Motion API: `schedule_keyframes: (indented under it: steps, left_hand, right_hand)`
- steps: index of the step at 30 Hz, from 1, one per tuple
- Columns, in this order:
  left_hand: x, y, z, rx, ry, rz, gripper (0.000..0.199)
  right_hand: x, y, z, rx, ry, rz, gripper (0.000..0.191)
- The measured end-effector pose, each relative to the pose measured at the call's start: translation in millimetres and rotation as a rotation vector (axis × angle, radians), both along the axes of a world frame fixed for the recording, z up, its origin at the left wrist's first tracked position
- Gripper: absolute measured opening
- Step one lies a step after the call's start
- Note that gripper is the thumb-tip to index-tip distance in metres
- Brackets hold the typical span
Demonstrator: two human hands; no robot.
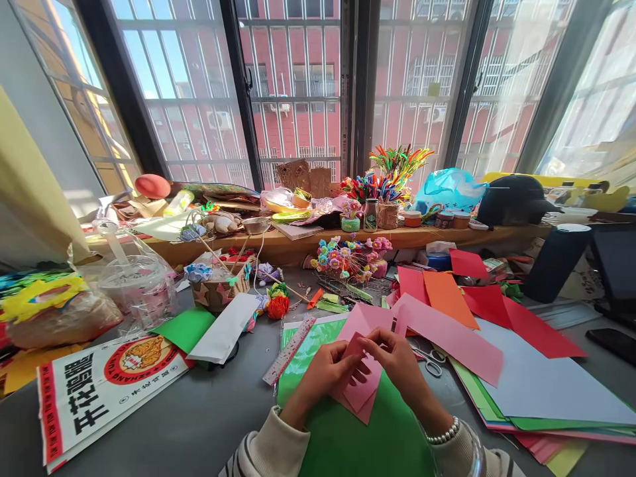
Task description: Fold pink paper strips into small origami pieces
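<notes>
L hand [325, 368] has a bit of pink paper [354, 347] pinched btwn thumb & fingers. R hand [396, 358] is at the same pc's right edge, fingertips bunched close, but can't tell if they're actually gripping it. Paper's btwn both hands, over the green sheet [368, 454]. More pink shows below & behind; can't tell if it's one pc or several, hands cover too much. Scissors [433, 364] just right of R hand: handles show, blades hard to make out. Ruler [289, 351] lies across the green sheet's left edge. Sleeves [278, 444] get cut off at the bottom, phone [613, 346] at the right edge. Cup [134, 291] far left is kinda murky w/ all that clear plastic around it.
</notes>
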State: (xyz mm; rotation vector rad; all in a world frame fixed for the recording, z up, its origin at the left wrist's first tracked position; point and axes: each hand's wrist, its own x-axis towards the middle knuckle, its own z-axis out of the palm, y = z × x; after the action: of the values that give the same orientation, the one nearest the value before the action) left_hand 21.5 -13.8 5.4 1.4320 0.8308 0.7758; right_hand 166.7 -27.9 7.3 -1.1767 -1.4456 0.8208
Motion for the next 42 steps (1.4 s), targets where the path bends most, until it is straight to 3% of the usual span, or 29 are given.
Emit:
schedule_keyframes:
  steps: [3,10,17,21,24,26,32,36,42]
  left_hand:
    - [0,0,-1.9,-0.057,-0.02,-0.047,0.038]
    - [0,-2,-5.6,0.011,0.036,-0.113,0.032]
    - [0,-1,-6.3,0.024,0.093,-0.111,0.034]
    - [-3,0,-5.1,-0.088,0.125,-0.111,0.03]
    - [-8,2,-1.1,-0.168,0.129,-0.018,0.03]
    - [-11,5,2.5,-0.151,0.081,0.118,0.031]
    - [-16,11,6.5,-0.148,-0.113,0.417,0.028]
    - [-13,7,4.0,-0.117,-0.18,0.406,0.025]
    - [-7,2,4.4,-0.003,-0.135,0.372,0.023]
  right_hand:
    - [-3,-1,0.4,0.011,-0.014,0.018,0.029]
    - [-1,-2,-0.7,0.078,-0.19,0.076,0.026]
    - [-2,-1,-4.8,0.074,-0.25,-0.025,0.028]
    - [2,0,-4.0,0.073,-0.236,-0.054,0.029]
    - [7,1,-3.9,0.056,-0.151,-0.119,0.029]
    - [10,3,-4.7,0.028,-0.061,-0.115,0.029]
    - [6,6,-7.9,-0.129,0.247,0.103,0.027]
    - [0,4,-7.9,-0.204,0.35,0.213,0.025]
    - [-4,-1,-3.5,-0.254,0.229,0.28,0.027]
